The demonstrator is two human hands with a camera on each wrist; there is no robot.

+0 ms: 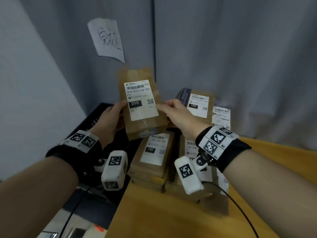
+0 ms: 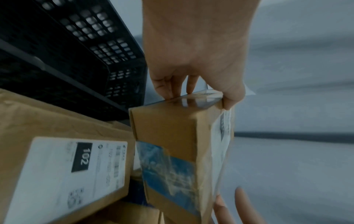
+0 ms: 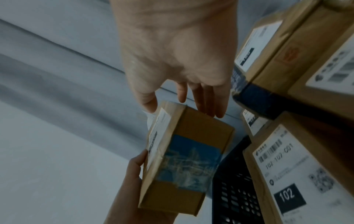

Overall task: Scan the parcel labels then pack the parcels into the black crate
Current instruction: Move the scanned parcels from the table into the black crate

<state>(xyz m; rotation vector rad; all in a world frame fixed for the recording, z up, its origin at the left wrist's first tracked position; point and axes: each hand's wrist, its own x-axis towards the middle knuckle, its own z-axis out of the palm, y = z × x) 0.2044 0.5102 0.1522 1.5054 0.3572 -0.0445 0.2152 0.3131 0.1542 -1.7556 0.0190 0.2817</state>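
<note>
1. the parcel (image 1: 143, 107), a brown cardboard box whose white label reads "010", is held up in the air between both hands, above the black crate (image 1: 96, 117) and the stacked parcels.
2. the left hand (image 1: 109, 121) has its grip closed on the parcel's left edge, thumb on the label side, fingers behind.
3. the right hand (image 1: 178, 115) grips the right edge, thumb in front and fingers stretched along the back.
4. blue tape wraps the parcel's lower end.
5. a parcel labelled "102" (image 1: 153, 152) lies on the yellow tabletop (image 1: 171, 217), just beside the crate.
6. a handwritten paper (image 1: 107, 38) hangs on the grey curtain (image 1: 223, 48) behind.
</note>
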